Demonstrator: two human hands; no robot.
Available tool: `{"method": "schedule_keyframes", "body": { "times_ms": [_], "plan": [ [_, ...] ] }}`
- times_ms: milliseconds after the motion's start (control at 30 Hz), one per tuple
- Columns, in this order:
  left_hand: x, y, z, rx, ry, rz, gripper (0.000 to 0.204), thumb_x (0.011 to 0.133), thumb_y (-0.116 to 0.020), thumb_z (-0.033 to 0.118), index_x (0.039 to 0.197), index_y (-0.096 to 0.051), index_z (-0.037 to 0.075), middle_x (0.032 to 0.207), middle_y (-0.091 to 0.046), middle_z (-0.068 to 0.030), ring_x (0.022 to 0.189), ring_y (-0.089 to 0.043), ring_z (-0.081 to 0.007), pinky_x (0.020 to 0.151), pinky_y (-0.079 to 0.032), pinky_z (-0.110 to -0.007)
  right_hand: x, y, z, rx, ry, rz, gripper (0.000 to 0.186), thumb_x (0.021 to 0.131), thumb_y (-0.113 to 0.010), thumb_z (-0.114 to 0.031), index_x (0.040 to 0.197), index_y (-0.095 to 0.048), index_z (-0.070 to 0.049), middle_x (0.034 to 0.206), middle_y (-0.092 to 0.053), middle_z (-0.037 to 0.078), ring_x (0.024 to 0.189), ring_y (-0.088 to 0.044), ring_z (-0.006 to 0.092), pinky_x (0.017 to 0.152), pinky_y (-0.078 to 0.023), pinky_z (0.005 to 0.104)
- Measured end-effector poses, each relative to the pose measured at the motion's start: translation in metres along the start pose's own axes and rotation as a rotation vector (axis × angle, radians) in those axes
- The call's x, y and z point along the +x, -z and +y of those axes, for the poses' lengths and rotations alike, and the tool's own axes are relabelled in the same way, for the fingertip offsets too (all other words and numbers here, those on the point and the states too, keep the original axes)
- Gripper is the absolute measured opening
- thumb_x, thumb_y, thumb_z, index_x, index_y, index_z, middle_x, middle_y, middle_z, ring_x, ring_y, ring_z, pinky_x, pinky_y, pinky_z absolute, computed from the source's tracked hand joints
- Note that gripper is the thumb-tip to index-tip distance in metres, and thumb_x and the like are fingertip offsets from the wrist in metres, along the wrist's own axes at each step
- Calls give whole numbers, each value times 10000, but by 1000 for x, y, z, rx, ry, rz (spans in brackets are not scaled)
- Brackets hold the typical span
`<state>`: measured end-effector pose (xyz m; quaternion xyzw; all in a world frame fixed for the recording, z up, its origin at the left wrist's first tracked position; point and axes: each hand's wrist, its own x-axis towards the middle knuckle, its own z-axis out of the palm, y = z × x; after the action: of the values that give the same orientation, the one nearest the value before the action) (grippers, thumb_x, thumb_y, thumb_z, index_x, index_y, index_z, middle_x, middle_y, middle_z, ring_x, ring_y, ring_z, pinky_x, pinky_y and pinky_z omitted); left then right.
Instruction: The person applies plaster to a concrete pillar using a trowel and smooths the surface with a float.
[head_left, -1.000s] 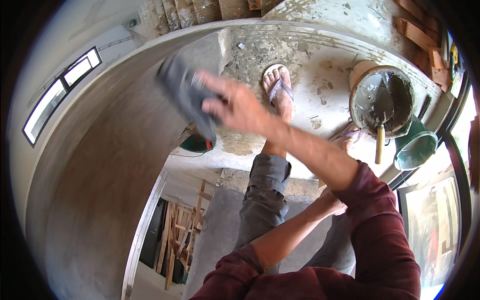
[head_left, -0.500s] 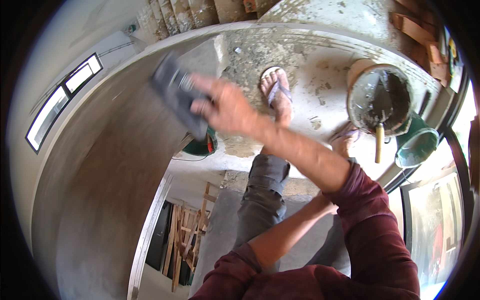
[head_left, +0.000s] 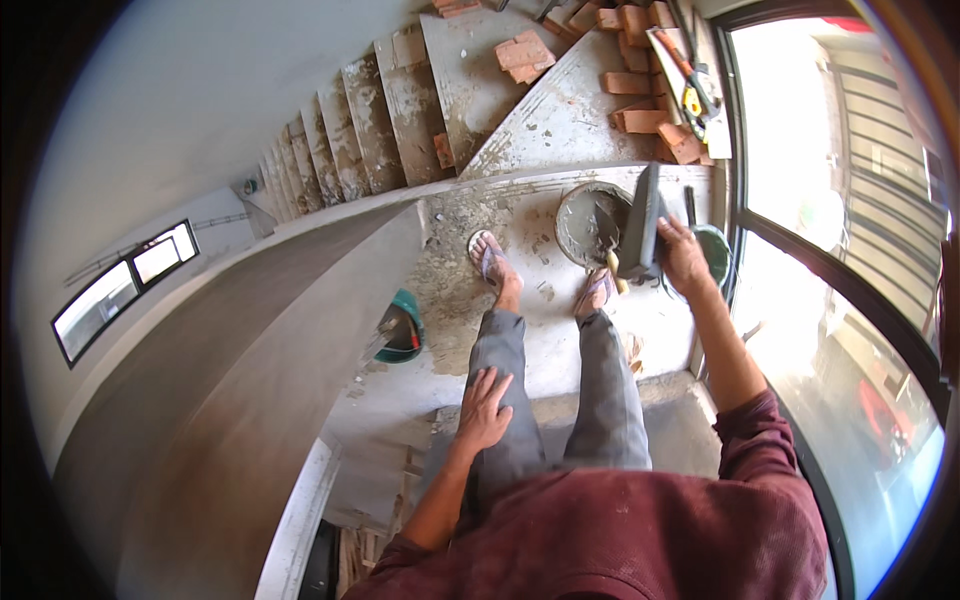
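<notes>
My right hand (head_left: 685, 262) grips a dark grey plastering float (head_left: 638, 225), held up on edge beside a round bucket (head_left: 566, 222) of wet grey mortar. The float covers the bucket's right side. A trowel's pale wooden handle (head_left: 614, 266) sticks out over the bucket's near rim, close to the float. My left hand (head_left: 483, 412) rests on my left leg just above the knee, fingers spread, with nothing in it. To the left stretches a grey plastered wall (head_left: 270, 350), smooth and partly darker with damp.
Behind the right hand stands a green bucket (head_left: 713, 250). Another green bucket (head_left: 407, 312) sits by the wall. Mortar-splashed stairs (head_left: 372, 120) rise at the far left. Bricks (head_left: 627, 83) and a hammer (head_left: 682, 62) lie at the far right, beside a glazed door frame (head_left: 742, 180).
My right hand has carried the float from the wall on the left over to the mortar bucket on the right. My left hand now lies on my leg. The view has shifted.
</notes>
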<state>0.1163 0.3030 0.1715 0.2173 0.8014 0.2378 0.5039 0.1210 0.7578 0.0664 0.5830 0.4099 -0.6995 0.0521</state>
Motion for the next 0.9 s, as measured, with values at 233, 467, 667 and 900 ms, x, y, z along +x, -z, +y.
{"method": "schedule_keyframes", "body": {
  "times_ms": [233,467,667,900],
  "plan": [
    [-106,77,-37,-712,302,136,536,966,-543,306,1425,-462,42,1495,-389,-232,1392,-377,-285,1130,-299,-367,-173,6,-119,465,284,-180,303,1022,-458,-190,1286,-489,-44,1208,-614,75,1095,-594,184,945,-472,370],
    [-89,102,-53,-540,358,113,514,974,-533,294,1411,-474,30,1442,-447,-219,1347,-428,-278,1103,-332,-367,-202,-24,-182,669,303,-263,298,886,-592,-217,1119,-644,-38,1019,-688,75,883,-654,210,807,-516,405],
    [-46,79,-43,-648,441,270,497,981,-525,284,1399,-484,19,1397,-497,-207,1308,-472,-271,1080,-361,-367,-149,-153,-287,766,81,-810,301,916,-547,-170,1148,-620,8,1103,-680,131,977,-669,261,894,-552,422],
    [123,14,7,-823,515,424,477,989,-515,273,1385,-495,7,1344,-556,-194,1263,-523,-264,1054,-395,-366,19,-193,-429,432,117,-966,435,935,-500,-240,1275,-551,27,1264,-604,202,1162,-597,342,1008,-484,511]
  ]
}}
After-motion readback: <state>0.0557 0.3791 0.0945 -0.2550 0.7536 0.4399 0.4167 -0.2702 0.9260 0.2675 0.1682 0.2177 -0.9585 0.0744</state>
